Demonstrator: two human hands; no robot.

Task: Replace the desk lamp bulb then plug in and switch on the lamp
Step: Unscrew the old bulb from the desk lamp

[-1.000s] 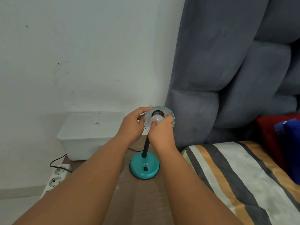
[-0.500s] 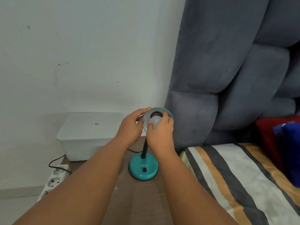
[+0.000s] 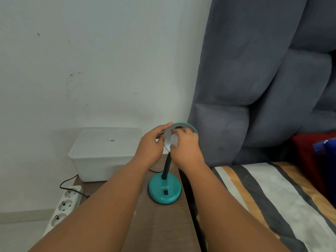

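A small teal desk lamp stands on a wooden bedside table [image 3: 163, 224]; its round base [image 3: 164, 191] carries a dark rocker switch, and a black neck [image 3: 167, 167] rises to the tilted shade [image 3: 189, 126]. My left hand [image 3: 151, 145] grips the shade's left rim. My right hand [image 3: 185, 146] is wrapped around a white bulb [image 3: 173, 140] inside the shade, the fingers hiding most of the bulb and the socket. A white power strip [image 3: 63, 206] lies on the floor to the left with its black cable [image 3: 68, 182]. The lamp's plug is not visible.
A white lidded plastic box [image 3: 103, 155] sits at the back of the table against the white wall. A grey padded headboard [image 3: 263, 79] rises on the right, above a bed with a striped sheet [image 3: 269, 197]. Red and blue cushions [image 3: 316, 157] lie at the far right.
My right hand has turned on the bulb, its fingers shifting around it inside the shade. My left hand stays on the shade's rim and the lamp base has not moved.
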